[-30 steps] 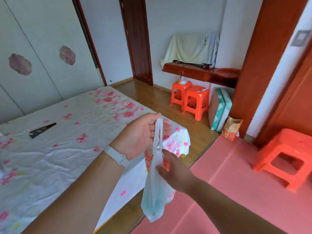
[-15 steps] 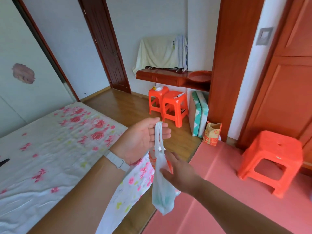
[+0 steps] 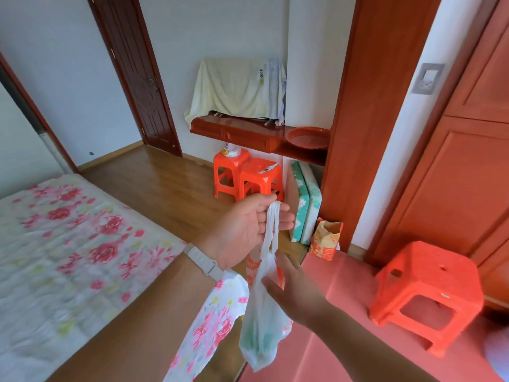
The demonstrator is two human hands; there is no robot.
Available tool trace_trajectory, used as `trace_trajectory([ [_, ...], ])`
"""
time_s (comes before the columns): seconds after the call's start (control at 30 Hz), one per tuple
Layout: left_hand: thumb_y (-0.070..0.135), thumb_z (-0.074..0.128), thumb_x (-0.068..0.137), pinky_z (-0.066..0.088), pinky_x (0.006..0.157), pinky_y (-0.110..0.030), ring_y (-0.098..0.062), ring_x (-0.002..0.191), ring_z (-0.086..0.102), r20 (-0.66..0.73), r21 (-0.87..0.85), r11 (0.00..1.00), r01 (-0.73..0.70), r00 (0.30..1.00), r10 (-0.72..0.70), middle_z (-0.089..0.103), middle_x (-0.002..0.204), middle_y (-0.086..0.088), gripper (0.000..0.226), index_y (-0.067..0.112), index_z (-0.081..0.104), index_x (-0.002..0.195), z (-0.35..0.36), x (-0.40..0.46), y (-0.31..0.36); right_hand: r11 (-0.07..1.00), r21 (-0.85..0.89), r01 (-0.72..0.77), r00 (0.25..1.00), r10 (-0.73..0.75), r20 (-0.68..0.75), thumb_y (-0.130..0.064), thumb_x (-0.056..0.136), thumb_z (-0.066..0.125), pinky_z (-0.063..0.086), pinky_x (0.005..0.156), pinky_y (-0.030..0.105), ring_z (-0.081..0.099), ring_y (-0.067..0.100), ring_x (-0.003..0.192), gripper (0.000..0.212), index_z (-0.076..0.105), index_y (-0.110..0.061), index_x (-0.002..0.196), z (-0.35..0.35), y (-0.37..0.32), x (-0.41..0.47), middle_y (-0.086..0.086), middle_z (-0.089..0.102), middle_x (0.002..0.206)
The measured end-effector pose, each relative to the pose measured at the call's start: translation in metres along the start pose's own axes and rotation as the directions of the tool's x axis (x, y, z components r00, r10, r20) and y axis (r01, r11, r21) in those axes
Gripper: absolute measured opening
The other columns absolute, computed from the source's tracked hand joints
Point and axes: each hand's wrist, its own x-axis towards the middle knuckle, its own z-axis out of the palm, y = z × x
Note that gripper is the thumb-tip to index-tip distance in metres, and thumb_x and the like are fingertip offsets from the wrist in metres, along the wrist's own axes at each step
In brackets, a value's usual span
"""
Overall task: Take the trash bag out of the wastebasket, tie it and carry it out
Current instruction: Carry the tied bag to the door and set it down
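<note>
A small white trash bag (image 3: 261, 332) hangs in front of me, its twisted handles rising to my left hand (image 3: 248, 230). That hand pinches the handles at their top between thumb and fingers. My right hand (image 3: 294, 288) is lower, against the bag's upper body just below the knot, fingers partly spread; whether it grips the bag I cannot tell. A red-and-white wastebasket (image 3: 252, 267) shows only as a sliver behind the bag, next to the bed corner.
A bed with a flowered sheet (image 3: 68, 257) fills the left. Two orange stools (image 3: 248, 177) stand under a wall shelf (image 3: 248, 133), a third orange stool (image 3: 424, 296) sits on the pink mat at right. A dark door (image 3: 137, 78) is ahead left; wooden floor lies between.
My view has swung to the right and toward the doorway; the bed has slid left. Both hands stay on the bag, the left holding the handles slightly higher.
</note>
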Motion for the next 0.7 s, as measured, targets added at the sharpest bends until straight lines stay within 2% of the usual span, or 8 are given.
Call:
trace_trajectory([
  [0.07, 0.041, 0.057, 0.078, 0.049, 0.092, -0.041, -0.03, 0.108, 0.068, 0.043, -0.027, 1.0, 0.013, 0.999, -0.012, 0.075, 0.102, -0.012, 0.044, 0.007, 0.073, 0.102, -0.018, 0.032, 0.007, 1.0, -0.011, -0.019, 1.0, 0.019, -0.006, -0.052, 0.088, 0.052, 0.042, 0.074, 0.022, 0.051, 0.009, 0.093, 0.048, 0.04, -0.028, 0.128, 0.002, 0.004, 0.032, -0.01, 0.048, 0.12],
  [0.17, 0.04, 0.056, 0.082, 0.046, 0.095, -0.041, -0.029, 0.111, 0.067, 0.125, -0.07, 0.997, 0.045, 0.991, -0.036, 0.074, 0.108, -0.014, 0.046, 0.006, 0.071, 0.108, -0.045, 0.075, 0.025, 0.998, -0.047, -0.053, 0.998, 0.052, -0.02, -0.049, 0.088, 0.053, 0.033, 0.059, 0.021, 0.043, 0.007, 0.073, 0.027, 0.042, -0.03, 0.102, 0.001, 0.0, 0.081, -0.015, 0.043, 0.094],
  [0.23, 0.041, 0.056, 0.083, 0.044, 0.095, -0.041, -0.029, 0.112, 0.066, 0.176, -0.09, 0.995, 0.043, 0.984, -0.027, 0.073, 0.11, -0.016, 0.048, 0.005, 0.07, 0.11, -0.062, 0.101, 0.041, 0.995, -0.061, -0.076, 0.997, 0.074, -0.034, -0.047, 0.088, 0.054, 0.029, 0.053, 0.019, 0.042, 0.008, 0.069, 0.024, 0.036, -0.032, 0.091, -0.003, -0.005, 0.114, -0.015, 0.039, 0.084],
  [0.3, 0.041, 0.056, 0.084, 0.044, 0.096, -0.041, -0.029, 0.112, 0.066, 0.205, -0.094, 0.995, 0.023, 0.979, -0.003, 0.073, 0.112, -0.017, 0.048, 0.004, 0.071, 0.111, -0.076, 0.128, 0.059, 0.994, -0.059, -0.088, 0.995, 0.084, -0.059, -0.047, 0.088, 0.053, 0.029, 0.054, 0.019, 0.043, 0.008, 0.07, 0.024, 0.034, -0.032, 0.089, -0.009, -0.008, 0.147, -0.015, 0.04, 0.083],
  [0.4, 0.04, 0.054, 0.088, 0.045, 0.098, -0.042, -0.029, 0.114, 0.065, 0.227, -0.087, 0.996, 0.009, 0.974, 0.011, 0.072, 0.114, -0.018, 0.047, 0.003, 0.069, 0.114, -0.092, 0.163, 0.082, 0.994, -0.052, -0.094, 0.994, 0.091, -0.067, -0.047, 0.088, 0.052, 0.042, 0.06, 0.029, 0.049, 0.012, 0.075, 0.023, 0.04, -0.028, 0.096, -0.02, -0.01, 0.192, -0.009, 0.047, 0.089],
  [0.47, 0.04, 0.055, 0.088, 0.044, 0.098, -0.042, -0.029, 0.114, 0.065, 0.23, -0.076, 0.997, 0.009, 0.973, 0.008, 0.071, 0.115, -0.018, 0.047, 0.003, 0.069, 0.114, -0.101, 0.187, 0.094, 0.992, -0.054, -0.113, 0.992, 0.11, -0.056, -0.046, 0.089, 0.051, 0.048, 0.068, 0.034, 0.054, 0.015, 0.082, 0.032, 0.044, -0.024, 0.111, -0.025, -0.007, 0.222, -0.006, 0.053, 0.102],
  [0.6, 0.041, 0.058, 0.084, 0.041, 0.105, -0.046, -0.028, 0.114, 0.065, 0.2, -0.048, 0.999, 0.011, 0.98, -0.001, 0.072, 0.114, -0.017, 0.047, 0.005, 0.07, 0.11, -0.116, 0.244, 0.114, 0.981, -0.057, -0.183, 0.983, 0.181, -0.039, -0.049, 0.091, 0.051, 0.045, 0.068, 0.026, 0.055, 0.013, 0.094, 0.048, 0.037, -0.026, 0.131, -0.028, 0.019, 0.282, -0.003, 0.053, 0.126],
  [0.7, 0.041, 0.057, 0.086, 0.038, 0.108, -0.049, -0.029, 0.115, 0.064, 0.169, -0.037, 0.999, 0.022, 0.986, -0.016, 0.071, 0.116, -0.018, 0.049, 0.003, 0.067, 0.115, -0.128, 0.288, 0.119, 0.978, -0.021, -0.209, 0.978, 0.209, 0.001, -0.054, 0.089, 0.049, 0.053, 0.081, 0.031, 0.056, 0.016, 0.111, 0.057, 0.029, -0.033, 0.139, -0.026, 0.049, 0.322, -0.008, 0.045, 0.141],
])
